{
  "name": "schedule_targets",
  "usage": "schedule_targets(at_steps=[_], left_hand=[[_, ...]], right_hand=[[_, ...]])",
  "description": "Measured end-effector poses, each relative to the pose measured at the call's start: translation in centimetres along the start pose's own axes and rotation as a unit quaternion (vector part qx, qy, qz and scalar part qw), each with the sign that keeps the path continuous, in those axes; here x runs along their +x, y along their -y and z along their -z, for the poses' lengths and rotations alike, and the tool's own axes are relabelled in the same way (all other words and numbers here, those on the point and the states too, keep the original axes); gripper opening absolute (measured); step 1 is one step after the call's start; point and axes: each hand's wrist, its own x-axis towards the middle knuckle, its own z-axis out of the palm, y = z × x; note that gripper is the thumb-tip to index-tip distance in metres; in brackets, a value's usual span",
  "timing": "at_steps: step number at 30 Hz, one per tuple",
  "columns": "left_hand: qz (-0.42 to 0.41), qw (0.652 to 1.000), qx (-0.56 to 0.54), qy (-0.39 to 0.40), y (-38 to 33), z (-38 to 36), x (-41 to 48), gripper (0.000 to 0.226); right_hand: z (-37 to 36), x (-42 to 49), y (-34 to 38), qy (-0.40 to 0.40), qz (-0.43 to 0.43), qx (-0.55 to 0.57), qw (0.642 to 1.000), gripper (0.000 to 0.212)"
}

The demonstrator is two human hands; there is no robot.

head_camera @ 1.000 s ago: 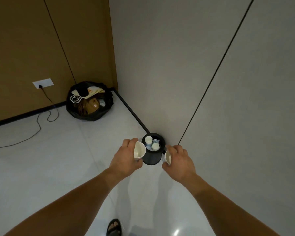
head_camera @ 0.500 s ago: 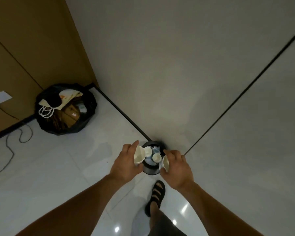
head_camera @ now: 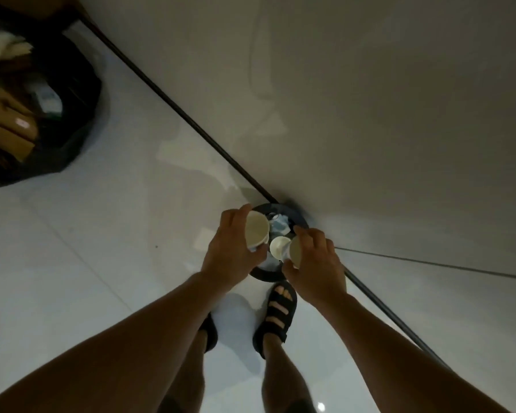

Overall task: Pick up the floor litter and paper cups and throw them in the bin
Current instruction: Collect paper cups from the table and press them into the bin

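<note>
Left hand (head_camera: 230, 254) is curled round a tilted paper cup (head_camera: 256, 231); right hand (head_camera: 316, 269) is wrapped round a second cup (head_camera: 295, 251). Both cups are held over the black bin (head_camera: 300, 217), just beneath the hands. A third cup (head_camera: 279, 247) and crumpled litter (head_camera: 279, 227) are seen inside.

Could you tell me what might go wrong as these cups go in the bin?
The small round black bin already holds a loose white paper cup and crumpled blue-white litter, so the cream paper cup in the left hand and the second cup in the right hand might perch on top and roll out. The black-sandalled foot stands close to the bin and could tip it.
</note>
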Motion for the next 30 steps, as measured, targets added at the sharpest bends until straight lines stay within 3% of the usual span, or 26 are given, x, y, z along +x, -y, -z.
schedule_targets(at_steps=[11, 17, 20, 24, 30], left_hand=[[-0.029, 0.997, 0.029, 0.065, 10.4, -12.1, 6.3, 0.088], [-0.082, 0.986, 0.138, 0.049, 12.1, -14.7, 6.5, 0.093], [-0.117, 0.968, 0.218, 0.044, 12.5, -15.8, 6.8, 0.105], [-0.104, 0.953, 0.276, 0.068, 13.6, -17.0, 6.7, 0.121], [-0.116, 0.944, 0.298, 0.084, 15.2, -17.1, 6.7, 0.121]], right_hand=[[-16.1, 7.9, -5.4, -0.003, -0.033, -0.039, 0.999, 0.074], [-18.9, 8.0, -7.2, -0.033, 0.013, -0.095, 0.995, 0.065], [-20.0, 7.8, -7.7, -0.021, 0.029, -0.13, 0.991, 0.074], [-21.4, 7.5, -8.2, 0.001, 0.027, -0.133, 0.991, 0.086], [-22.1, 7.9, -8.7, 0.008, 0.014, -0.132, 0.991, 0.091]])
